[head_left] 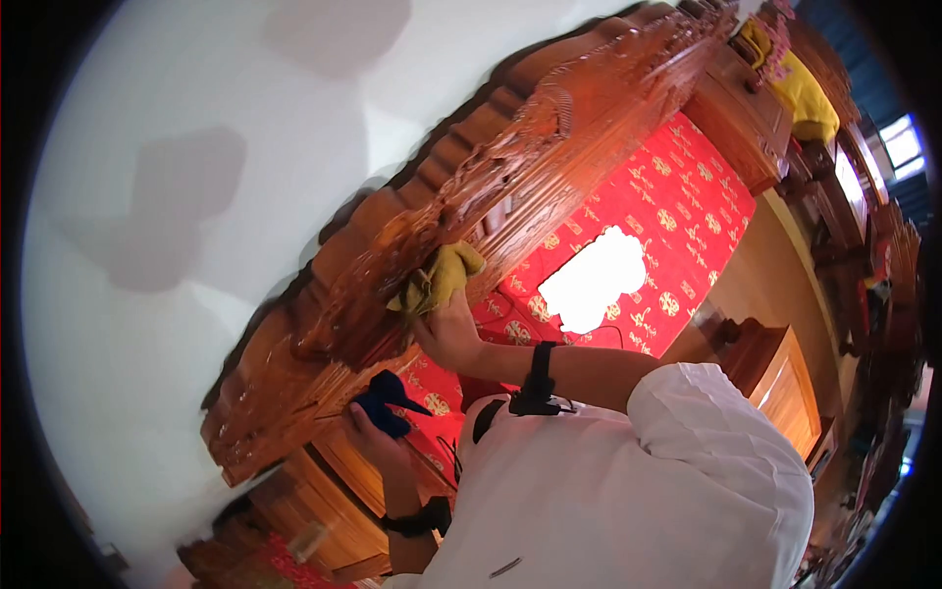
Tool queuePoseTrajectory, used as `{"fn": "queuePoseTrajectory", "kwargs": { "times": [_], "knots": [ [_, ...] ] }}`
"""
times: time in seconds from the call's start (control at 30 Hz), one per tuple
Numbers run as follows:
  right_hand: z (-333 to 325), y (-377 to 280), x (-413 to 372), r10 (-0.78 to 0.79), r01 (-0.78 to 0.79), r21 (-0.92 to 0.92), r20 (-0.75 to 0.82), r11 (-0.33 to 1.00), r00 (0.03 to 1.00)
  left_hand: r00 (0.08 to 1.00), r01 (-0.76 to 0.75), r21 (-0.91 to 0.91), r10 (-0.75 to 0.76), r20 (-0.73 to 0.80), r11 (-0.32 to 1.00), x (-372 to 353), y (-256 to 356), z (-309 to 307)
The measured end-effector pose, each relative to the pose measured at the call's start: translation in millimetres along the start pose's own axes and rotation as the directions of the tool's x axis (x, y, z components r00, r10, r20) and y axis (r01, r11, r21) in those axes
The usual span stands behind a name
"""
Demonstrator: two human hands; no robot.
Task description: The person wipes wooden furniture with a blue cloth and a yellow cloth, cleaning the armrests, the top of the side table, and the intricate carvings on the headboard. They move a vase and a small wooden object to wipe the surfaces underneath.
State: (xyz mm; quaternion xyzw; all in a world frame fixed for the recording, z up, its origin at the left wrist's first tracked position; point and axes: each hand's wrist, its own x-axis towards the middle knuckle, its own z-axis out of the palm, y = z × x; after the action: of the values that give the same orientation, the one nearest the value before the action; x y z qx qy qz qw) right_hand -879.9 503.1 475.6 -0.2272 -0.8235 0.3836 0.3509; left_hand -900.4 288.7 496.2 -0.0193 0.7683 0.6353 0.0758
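Against the carved wooden backrest of a long seat, my right hand presses a bunched yellow cloth. Its fingers are closed round the cloth and partly hidden by it. Lower down, my left hand grips a dark blue cloth, close to the lower end of the backrest. A red seat cover with gold characters lies beside the backrest. On it is a glaring white shape, too bright to make out.
A pale wall with shadows stands behind the seat. Wooden side cabinets are at the right and lower left. Another yellow cloth and pink flowers show at upper right, with more wooden furniture beyond.
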Motion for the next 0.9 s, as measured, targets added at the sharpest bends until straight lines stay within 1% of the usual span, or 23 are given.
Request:
{"fn": "queuePoseTrajectory", "kwargs": {
  "times": [0.03, 0.07, 0.1, 0.17, 0.2, 0.23, 0.27, 0.3, 0.33, 0.37, 0.4, 0.43, 0.47, 0.5, 0.53, 0.57, 0.63, 0.7, 0.73, 0.8, 0.83, 0.87, 0.9],
  "knots": [
    [4, 0, -7, 0.074, -0.074, -0.005, 0.179, 0.997, 0.981, 0.993, 0.110, -0.101, -0.113, -0.023, 0.989, 3, -5, -11],
    [9, 0, -13, 0.061, -0.063, 0.000, 0.193, 0.998, 0.979, 0.974, 0.214, -0.201, -0.225, -0.032, 0.956, 3, -10, -21],
    [14, 1, -19, 0.029, -0.031, 0.007, 0.226, 0.999, 0.974, 0.973, 0.212, -0.209, -0.226, -0.047, 0.955, 1, -15, -28],
    [10, -15, -18, -0.014, 0.009, 0.022, 0.267, 1.000, 0.964, 0.943, 0.235, -0.400, -0.307, -0.125, 0.886, -1, -6, -32],
    [0, -29, -13, -0.073, 0.047, 0.130, 0.203, 0.990, 0.976, 0.941, 0.230, -0.407, -0.309, -0.140, 0.884, -3, -1, -39],
    [-9, -38, -7, -0.129, 0.094, 0.236, 0.137, 0.967, 0.982, 0.968, 0.190, -0.403, -0.240, -0.077, 0.895, -5, 3, -49],
    [-14, -31, -3, -0.074, 0.064, 0.257, 0.031, 0.964, 0.997, 0.986, 0.148, -0.400, -0.168, -0.015, 0.904, -3, 5, -60],
    [-18, -15, -1, -0.026, 0.042, 0.292, -0.058, 0.956, 0.998, 0.984, 0.132, -0.416, -0.171, -0.057, 0.900, 5, -6, -74],
    [-24, -4, 6, -0.058, 0.065, 0.123, -0.057, 0.990, 0.997, 0.982, 0.050, -0.504, -0.135, -0.134, 0.863, 20, -24, -87],
    [-34, 9, 17, 0.186, -0.185, 0.486, 0.047, 0.854, 0.981, 0.968, -0.047, -0.575, -0.105, -0.230, 0.817, 27, -41, -106],
    [-28, 68, 25, 0.091, -0.076, 0.162, -0.092, 0.984, 0.992, 0.924, -0.078, -0.558, -0.151, -0.352, 0.826, 29, -42, -121],
    [-54, 64, 47, 0.126, -0.106, 0.313, -0.047, 0.944, 0.991, 0.867, -0.104, -0.540, -0.191, -0.461, 0.835, 35, -38, -130],
    [-73, 58, 68, 0.200, -0.176, 0.363, -0.029, 0.915, 0.979, 0.848, -0.162, -0.533, -0.159, -0.505, 0.831, 38, -32, -140],
    [-80, 81, 84, 0.203, -0.145, 0.387, -0.113, 0.910, 0.973, 0.831, -0.215, -0.524, -0.127, -0.541, 0.824, 42, -25, -149],
    [-97, 80, 95, 0.252, -0.213, 0.366, -0.064, 0.906, 0.965, 0.806, -0.242, -0.526, -0.133, -0.577, 0.816, 48, -15, -155],
    [-109, 80, 102, 0.203, -0.162, 0.470, -0.038, 0.867, 0.978, 0.743, -0.293, -0.570, -0.192, -0.641, 0.768, 56, -5, -159],
    [-125, 65, 104, 0.237, -0.209, 0.619, 0.037, 0.757, 0.971, 0.653, -0.366, -0.605, -0.268, -0.709, 0.707, 65, 1, -169],
    [-134, 62, 104, 0.283, -0.275, 0.622, 0.089, 0.733, 0.955, 0.810, -0.411, -0.704, -0.123, -0.573, 0.579, 72, -3, -177],
    [-138, 61, 103, 0.316, -0.303, 0.608, 0.090, 0.734, 0.945, 0.795, -0.426, -0.701, -0.132, -0.592, 0.572, 76, -7, -177],
    [-149, 66, 104, 0.260, -0.270, 0.627, 0.110, 0.731, 0.959, 0.933, -0.299, -0.908, -0.108, -0.342, 0.293, 92, -24, -166],
    [-157, 70, 107, 0.224, -0.243, 0.646, 0.112, 0.723, 0.968, 0.898, -0.326, -0.890, -0.191, -0.397, 0.319, 110, -43, -157],
    [-175, 70, 115, 0.101, -0.118, 0.563, 0.060, 0.818, 0.993, 0.852, -0.344, -0.872, -0.275, -0.446, 0.348, 119, -59, -145],
    [-200, 66, 129, -0.032, 0.017, 0.471, 0.023, 0.882, 0.999, 0.853, -0.339, -0.815, -0.211, -0.477, 0.470, 102, -32, -131]
  ]
}}
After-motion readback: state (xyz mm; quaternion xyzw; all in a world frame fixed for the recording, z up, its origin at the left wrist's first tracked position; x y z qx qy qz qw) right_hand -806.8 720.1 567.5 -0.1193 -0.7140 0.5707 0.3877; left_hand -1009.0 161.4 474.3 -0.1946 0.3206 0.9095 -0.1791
